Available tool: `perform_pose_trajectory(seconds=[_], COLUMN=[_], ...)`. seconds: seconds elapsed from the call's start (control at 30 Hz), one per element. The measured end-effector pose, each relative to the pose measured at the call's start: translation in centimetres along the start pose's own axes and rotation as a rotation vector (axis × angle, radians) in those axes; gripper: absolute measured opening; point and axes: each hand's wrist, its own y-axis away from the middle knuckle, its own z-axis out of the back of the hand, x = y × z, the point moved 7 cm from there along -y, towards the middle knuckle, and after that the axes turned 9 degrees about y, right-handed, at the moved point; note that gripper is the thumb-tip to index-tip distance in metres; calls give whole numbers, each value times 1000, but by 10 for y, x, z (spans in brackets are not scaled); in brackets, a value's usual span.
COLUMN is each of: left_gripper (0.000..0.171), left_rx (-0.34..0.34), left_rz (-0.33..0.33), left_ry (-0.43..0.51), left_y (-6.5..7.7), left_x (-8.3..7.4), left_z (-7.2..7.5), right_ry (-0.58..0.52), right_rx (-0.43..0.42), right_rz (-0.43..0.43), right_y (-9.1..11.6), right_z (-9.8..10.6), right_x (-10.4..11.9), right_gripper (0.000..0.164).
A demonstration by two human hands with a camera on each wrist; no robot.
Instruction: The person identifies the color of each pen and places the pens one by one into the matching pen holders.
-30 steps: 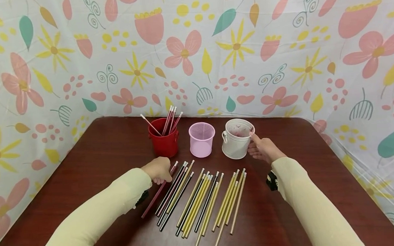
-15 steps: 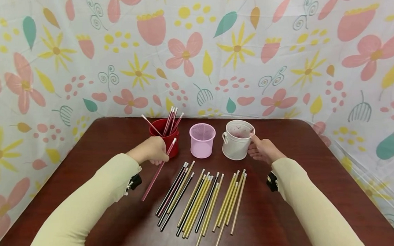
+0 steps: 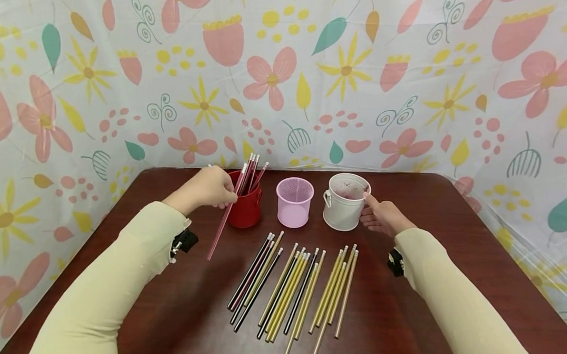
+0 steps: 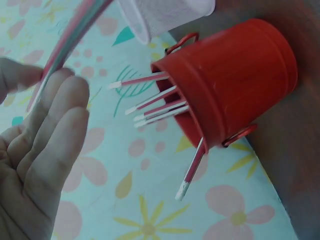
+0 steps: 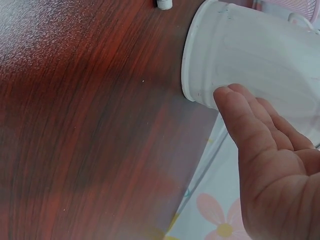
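Pencil (image 3: 221, 225), red, slants eraser-up toward the red bucket (image 3: 245, 207); my left hand (image 3: 208, 187) pinches it, my right hand (image 3: 382, 216) lies open against the white bucket (image 3: 343, 211).

Sleeves: long, pale cream-yellow, worn on both arms down to the wrists.
Wrist devices: small black units strapped under each cuff, at 6 o'clock of the left hand (image 3: 203, 189) and right hand (image 3: 385, 218).
Hands: bare.

Red pencil (image 3: 221, 224) tilted beside red bucket (image 3: 244, 207).
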Motion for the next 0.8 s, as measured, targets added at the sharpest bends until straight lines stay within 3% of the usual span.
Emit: perform_pose_trajectory(seconds=[0.23,0.37,0.5,0.63,0.8], left_gripper=[15,16,17,18,20], left_rx=[-267,-428,-538,-573,-521], left_rz=[-54,-37,-32,-12,2], left_ry=[17,76,113,123,73], left_y=[-2,-6,-12,-22,-34], left_x=[-3,-5,-10,-12,-11], left_z=[34,55,70,72,59], right_ry=[-2,5,8,5,13], right_rx=[-7,-18,-17,-18,-23], right_rz=[1,2,-5,-12,6], right_y=[-1,-1,0,0,-1], right_z=[1,2,3,3,2], right_x=[0,0,0,-1,2], right_gripper=[79,79,80,80,80])
